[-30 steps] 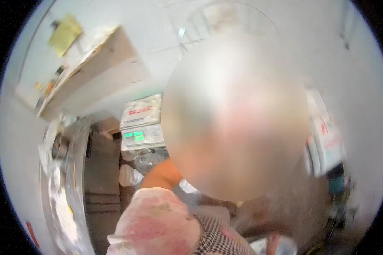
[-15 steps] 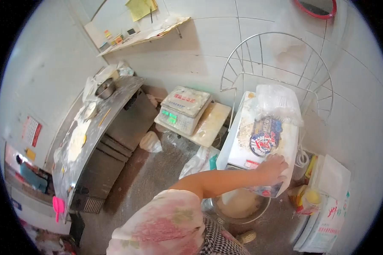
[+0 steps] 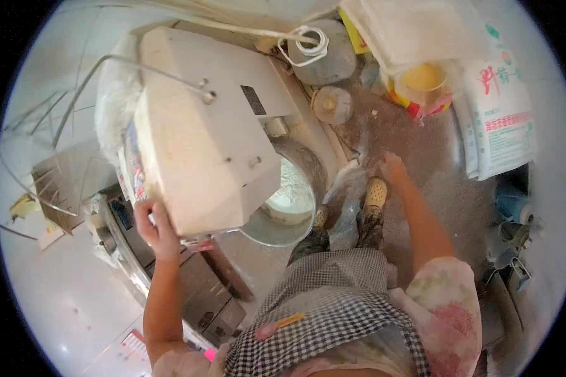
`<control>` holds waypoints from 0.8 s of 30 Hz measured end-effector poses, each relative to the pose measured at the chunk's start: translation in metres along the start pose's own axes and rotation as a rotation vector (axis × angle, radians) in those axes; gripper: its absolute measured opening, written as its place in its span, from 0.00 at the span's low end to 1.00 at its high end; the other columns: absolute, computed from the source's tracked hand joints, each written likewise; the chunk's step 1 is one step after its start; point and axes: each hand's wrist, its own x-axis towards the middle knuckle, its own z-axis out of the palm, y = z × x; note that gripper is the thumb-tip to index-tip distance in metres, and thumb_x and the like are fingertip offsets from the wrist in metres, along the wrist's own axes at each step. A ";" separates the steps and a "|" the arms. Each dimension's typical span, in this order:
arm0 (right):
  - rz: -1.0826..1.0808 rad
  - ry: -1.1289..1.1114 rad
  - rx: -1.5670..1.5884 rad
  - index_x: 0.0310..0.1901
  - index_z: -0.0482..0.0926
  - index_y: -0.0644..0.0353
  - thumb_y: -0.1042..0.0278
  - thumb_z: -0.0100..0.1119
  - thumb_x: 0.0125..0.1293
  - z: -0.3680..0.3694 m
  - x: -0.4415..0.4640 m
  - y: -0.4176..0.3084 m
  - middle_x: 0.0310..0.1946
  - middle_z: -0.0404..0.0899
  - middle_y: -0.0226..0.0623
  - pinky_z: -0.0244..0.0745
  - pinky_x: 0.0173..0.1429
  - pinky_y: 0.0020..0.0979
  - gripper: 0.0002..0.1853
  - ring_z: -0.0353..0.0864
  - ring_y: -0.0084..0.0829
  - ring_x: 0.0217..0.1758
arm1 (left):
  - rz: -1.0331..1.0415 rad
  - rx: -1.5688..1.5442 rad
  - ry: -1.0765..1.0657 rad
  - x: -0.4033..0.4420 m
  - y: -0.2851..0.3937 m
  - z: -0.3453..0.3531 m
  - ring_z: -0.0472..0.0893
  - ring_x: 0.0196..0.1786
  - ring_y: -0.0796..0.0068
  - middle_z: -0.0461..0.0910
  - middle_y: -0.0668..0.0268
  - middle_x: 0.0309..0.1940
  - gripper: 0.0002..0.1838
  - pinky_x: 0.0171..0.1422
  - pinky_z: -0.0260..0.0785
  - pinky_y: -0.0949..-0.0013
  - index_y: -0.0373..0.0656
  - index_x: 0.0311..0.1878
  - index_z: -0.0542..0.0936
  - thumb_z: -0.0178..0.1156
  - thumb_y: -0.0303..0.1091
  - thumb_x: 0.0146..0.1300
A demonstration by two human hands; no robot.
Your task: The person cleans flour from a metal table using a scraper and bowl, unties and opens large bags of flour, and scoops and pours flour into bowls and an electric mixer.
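Touching mixer (image 3: 192,151) corner: my left hand (image 3: 158,231), fingers bent, grip I can't tell
Right hand (image 3: 393,169): half-curled over roomy floor (image 3: 456,210), can't see if holding anything
Bowl (image 3: 264,231): under mixer, partly blocked

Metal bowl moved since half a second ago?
No, no visible shift: the metal bowl still sits under the white machine; the camera view itself has swung.

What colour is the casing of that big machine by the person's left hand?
The machine's casing is off-white, with a creamy tint; the head view shows it best.
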 end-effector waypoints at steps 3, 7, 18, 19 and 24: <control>-0.138 -0.112 0.048 0.48 0.71 0.64 0.66 0.49 0.58 0.031 0.073 0.007 0.46 0.72 0.50 0.64 0.55 0.38 0.17 0.70 0.46 0.52 | -0.074 0.044 0.011 0.006 0.009 0.021 0.63 0.31 0.75 0.62 0.67 0.26 0.07 0.39 0.57 0.72 0.37 0.30 0.66 0.44 0.31 0.61; -0.372 -0.068 0.136 0.50 0.69 0.59 0.64 0.50 0.57 0.139 0.175 0.001 0.47 0.70 0.51 0.63 0.56 0.39 0.19 0.68 0.48 0.52 | -0.091 0.092 0.000 0.012 -0.006 0.043 0.61 0.34 0.75 0.60 0.66 0.27 0.14 0.42 0.54 0.72 0.38 0.29 0.63 0.40 0.40 0.62; 0.269 -0.137 1.053 0.65 0.49 0.54 0.57 0.50 0.60 0.208 0.280 -0.127 0.65 0.51 0.42 0.50 0.65 0.32 0.34 0.50 0.39 0.67 | -0.086 0.084 -0.100 0.026 -0.044 0.063 0.61 0.32 0.73 0.62 0.64 0.27 0.07 0.40 0.56 0.69 0.39 0.26 0.61 0.37 0.32 0.57; 0.228 -0.106 1.018 0.65 0.50 0.54 0.57 0.50 0.60 0.209 0.280 -0.126 0.65 0.51 0.41 0.50 0.65 0.32 0.34 0.50 0.39 0.67 | -0.081 0.048 -0.092 0.024 -0.048 0.059 0.61 0.32 0.72 0.62 0.63 0.26 0.07 0.39 0.56 0.69 0.39 0.26 0.61 0.38 0.30 0.56; -0.188 -0.030 0.736 0.64 0.53 0.58 0.59 0.49 0.61 0.202 0.170 -0.125 0.65 0.51 0.41 0.45 0.68 0.33 0.31 0.48 0.38 0.68 | -0.047 0.116 -0.085 0.008 -0.060 0.005 0.61 0.28 0.70 0.62 0.63 0.24 0.02 0.36 0.56 0.68 0.39 0.26 0.64 0.42 0.22 0.50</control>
